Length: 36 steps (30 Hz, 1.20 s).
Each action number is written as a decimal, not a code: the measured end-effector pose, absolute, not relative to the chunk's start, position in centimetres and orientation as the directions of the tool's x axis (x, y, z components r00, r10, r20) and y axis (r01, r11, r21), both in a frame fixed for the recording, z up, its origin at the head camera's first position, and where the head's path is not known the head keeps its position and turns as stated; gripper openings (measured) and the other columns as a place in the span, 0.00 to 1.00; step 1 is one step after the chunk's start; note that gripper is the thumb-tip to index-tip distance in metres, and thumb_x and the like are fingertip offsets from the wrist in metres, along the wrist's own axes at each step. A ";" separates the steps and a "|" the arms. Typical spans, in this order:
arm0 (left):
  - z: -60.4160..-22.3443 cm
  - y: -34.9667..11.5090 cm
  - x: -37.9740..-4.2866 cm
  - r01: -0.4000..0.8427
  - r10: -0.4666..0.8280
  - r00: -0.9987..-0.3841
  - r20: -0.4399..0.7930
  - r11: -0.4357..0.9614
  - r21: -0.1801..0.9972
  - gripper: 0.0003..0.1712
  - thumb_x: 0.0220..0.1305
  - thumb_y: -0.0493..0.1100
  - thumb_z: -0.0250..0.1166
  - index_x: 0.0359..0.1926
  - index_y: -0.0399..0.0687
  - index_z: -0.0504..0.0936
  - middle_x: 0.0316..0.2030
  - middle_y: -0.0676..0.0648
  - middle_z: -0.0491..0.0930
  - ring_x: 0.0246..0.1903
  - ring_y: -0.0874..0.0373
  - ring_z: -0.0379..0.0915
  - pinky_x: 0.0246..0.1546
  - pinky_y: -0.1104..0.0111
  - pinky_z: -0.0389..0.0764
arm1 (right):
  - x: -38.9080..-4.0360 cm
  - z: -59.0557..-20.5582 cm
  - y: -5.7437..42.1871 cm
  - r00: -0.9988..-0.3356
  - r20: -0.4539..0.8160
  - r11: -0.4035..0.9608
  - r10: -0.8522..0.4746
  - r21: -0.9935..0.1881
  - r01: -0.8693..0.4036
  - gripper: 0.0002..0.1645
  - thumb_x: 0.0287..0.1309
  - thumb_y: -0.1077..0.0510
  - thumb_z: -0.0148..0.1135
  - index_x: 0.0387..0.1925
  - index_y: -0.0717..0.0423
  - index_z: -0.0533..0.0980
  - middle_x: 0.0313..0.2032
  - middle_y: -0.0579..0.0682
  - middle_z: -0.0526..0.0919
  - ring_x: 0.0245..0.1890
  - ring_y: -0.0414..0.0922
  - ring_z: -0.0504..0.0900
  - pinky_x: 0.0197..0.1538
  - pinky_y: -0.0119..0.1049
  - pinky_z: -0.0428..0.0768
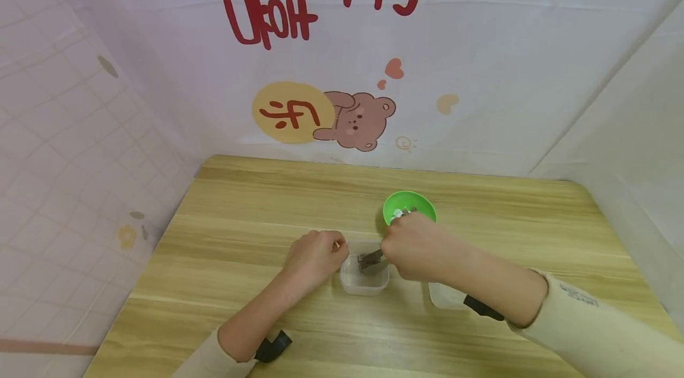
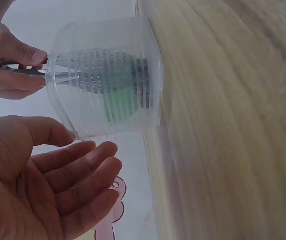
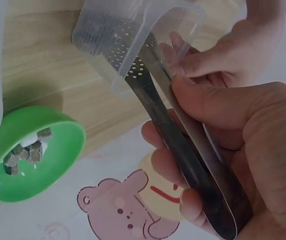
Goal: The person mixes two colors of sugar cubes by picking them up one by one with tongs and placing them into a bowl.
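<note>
My right hand grips a pair of metal tongs with perforated ends. Those ends reach down into a small clear plastic container on the table. Through its ribbed wall, in the left wrist view, a dark speckled piece shows by the tong tips; whether they pinch it is unclear. My left hand is at the container's left side, thumb touching the rim, the other fingers loosely bent and spread. Beyond the right hand stands a green bowl holding several brownish cubes and some white bits.
A second clear plastic container sits on the table below the right forearm, partly hidden by it. The wooden table meets a white printed cloth at the back and sides. Dark straps are at both wrists.
</note>
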<state>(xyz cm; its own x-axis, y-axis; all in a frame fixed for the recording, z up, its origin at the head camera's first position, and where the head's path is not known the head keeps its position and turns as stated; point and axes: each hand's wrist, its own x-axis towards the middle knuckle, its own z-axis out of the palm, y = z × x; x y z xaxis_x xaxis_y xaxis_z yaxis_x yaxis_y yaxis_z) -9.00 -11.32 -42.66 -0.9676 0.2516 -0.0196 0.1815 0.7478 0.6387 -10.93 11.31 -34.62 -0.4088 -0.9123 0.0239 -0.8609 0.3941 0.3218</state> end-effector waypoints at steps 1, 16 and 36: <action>-42.7 -11.3 -9.0 0.183 0.252 -0.968 -0.018 0.748 0.638 0.09 0.70 0.42 0.62 0.37 0.46 0.88 0.15 0.58 0.74 0.14 0.63 0.62 0.19 0.65 0.67 | -10.9 -34.7 11.2 -0.409 0.012 0.391 -0.912 0.325 -0.861 0.24 0.34 0.67 0.69 0.09 0.44 0.62 0.12 0.39 0.62 0.16 0.41 0.61 0.22 0.37 0.64; -42.7 -11.2 -9.2 0.174 0.241 -0.970 -0.023 0.759 0.627 0.09 0.70 0.43 0.62 0.37 0.48 0.88 0.16 0.58 0.74 0.15 0.63 0.63 0.20 0.65 0.67 | -11.3 -34.7 12.1 -0.407 0.038 0.393 -0.913 0.354 -0.849 0.15 0.44 0.62 0.77 0.17 0.50 0.76 0.20 0.42 0.75 0.21 0.42 0.74 0.24 0.35 0.72; -42.7 -11.2 -9.2 0.174 0.244 -0.969 -0.021 0.745 0.645 0.10 0.70 0.42 0.62 0.40 0.46 0.89 0.18 0.58 0.76 0.14 0.64 0.63 0.18 0.65 0.67 | -12.3 -35.5 19.7 -0.488 0.504 0.504 -0.712 -0.117 -0.856 0.15 0.42 0.66 0.82 0.35 0.53 0.87 0.30 0.39 0.85 0.25 0.31 0.79 0.27 0.27 0.76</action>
